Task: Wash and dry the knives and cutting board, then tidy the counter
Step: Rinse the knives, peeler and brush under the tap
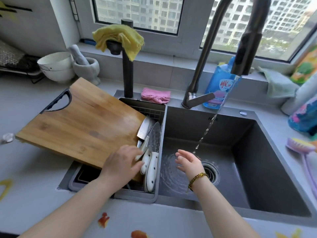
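Left hand (122, 162), bottom centre of frame: fingers straight and spread, tips at the white handles of the steel-bladed knives (151, 160), not closed round them. Whether they touch cannot be told.

The knives lie together in the grey drain basket (135, 198), in the left part of the dark grey steel sink (248, 152), with blades toward the top of the frame.

The rectangular bamboo cutting board (82, 121) is tilted. Its lower right corner is down in the basket beside the blades. The rest lies over the grey counter (25, 169) at frame left.

Right hand (188, 162): fingers apart and holding nothing, over the basin just left of the water stream (211, 124) from the dark gooseneck faucet (240, 48).

A yellow cloth (118, 38) hangs on a dark post, upper centre.
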